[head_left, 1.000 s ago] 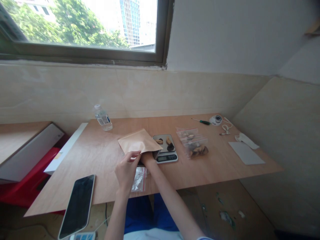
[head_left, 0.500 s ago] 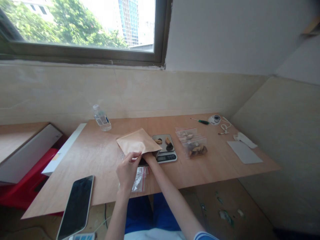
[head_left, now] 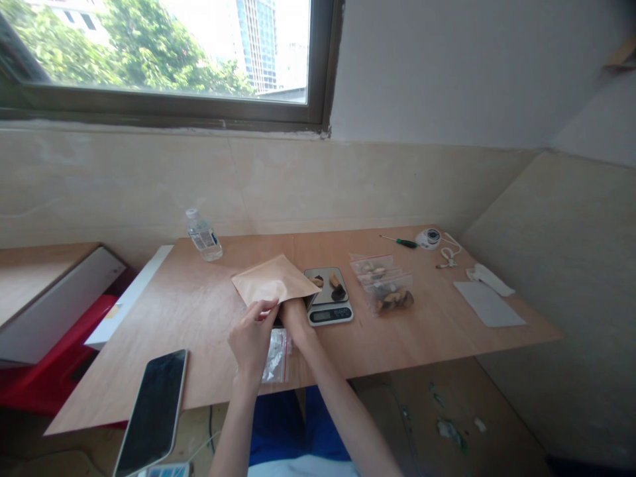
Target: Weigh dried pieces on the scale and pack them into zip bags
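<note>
We see the left hand (head_left: 254, 331) with its thumb and fingers closed on the near edge of a flat, light-brown paper bag (head_left: 275, 278). The bag is held over the middle of the desk (head_left: 422, 341), its mouth turned toward us. The right hand (head_left: 295, 313) reaches into that mouth, wrist and forearm outside; its fingers are hidden in the bag, so we cannot tell whether they are apart or together, or whether they grip anything.

Just right of the bag we find a white digital scale with a square grey plate (head_left: 328, 318), its left side partly covered by the bag's corner in our view. On the plate lie brown-and-black pieces that look like dried mushroom (head_left: 338, 289) (the display is too small for us to read). Farther right lie clear plastic zip bags with red seal strips (head_left: 392, 291), overlapping and filled with similar pieces. Below the hands, near the desk's front edge, we see a crinkled clear plastic bag with a red strip (head_left: 275, 358). Toward the back left stands a clear plastic bottle with a white cap (head_left: 205, 240).
</note>
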A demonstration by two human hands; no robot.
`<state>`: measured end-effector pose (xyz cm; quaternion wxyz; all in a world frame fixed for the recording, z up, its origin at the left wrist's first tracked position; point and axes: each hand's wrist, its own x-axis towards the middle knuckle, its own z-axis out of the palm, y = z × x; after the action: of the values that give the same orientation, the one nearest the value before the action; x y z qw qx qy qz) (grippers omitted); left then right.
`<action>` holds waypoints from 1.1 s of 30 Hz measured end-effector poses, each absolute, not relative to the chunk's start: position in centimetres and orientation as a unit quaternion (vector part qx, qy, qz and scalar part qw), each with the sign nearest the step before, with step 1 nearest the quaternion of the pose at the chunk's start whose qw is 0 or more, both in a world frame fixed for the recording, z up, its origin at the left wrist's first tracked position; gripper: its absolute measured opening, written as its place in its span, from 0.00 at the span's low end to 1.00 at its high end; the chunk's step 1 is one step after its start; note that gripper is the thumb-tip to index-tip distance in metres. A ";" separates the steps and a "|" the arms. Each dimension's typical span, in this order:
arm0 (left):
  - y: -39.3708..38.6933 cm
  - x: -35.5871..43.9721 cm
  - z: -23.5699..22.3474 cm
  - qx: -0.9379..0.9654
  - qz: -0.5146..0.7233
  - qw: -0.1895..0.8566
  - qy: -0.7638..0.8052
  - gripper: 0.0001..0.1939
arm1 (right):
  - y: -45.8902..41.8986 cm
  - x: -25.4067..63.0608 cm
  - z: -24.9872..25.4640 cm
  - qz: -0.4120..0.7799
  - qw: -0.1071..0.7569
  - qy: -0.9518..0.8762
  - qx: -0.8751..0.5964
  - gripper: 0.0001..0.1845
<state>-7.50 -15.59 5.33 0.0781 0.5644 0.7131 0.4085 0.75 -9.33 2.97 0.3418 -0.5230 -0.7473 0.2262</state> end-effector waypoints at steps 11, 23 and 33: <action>-15.3 -7.8 6.4 0.535 0.411 0.076 0.734 0.05 | -16.8 7.0 3.3 0.249 0.568 -0.653 -0.434 0.06; -15.3 -8.5 6.9 0.509 0.420 0.058 0.749 0.07 | -10.6 11.2 -1.5 0.012 0.366 -0.694 -0.620 0.06; -15.3 -8.4 6.8 0.519 0.420 0.061 0.742 0.07 | -14.0 8.2 -1.1 0.057 0.467 -0.688 -0.553 0.14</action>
<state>-8.44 -15.28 6.84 0.0613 0.5188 0.7423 0.4196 8.23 -13.97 -1.06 0.4675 -0.5528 -0.6875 0.0568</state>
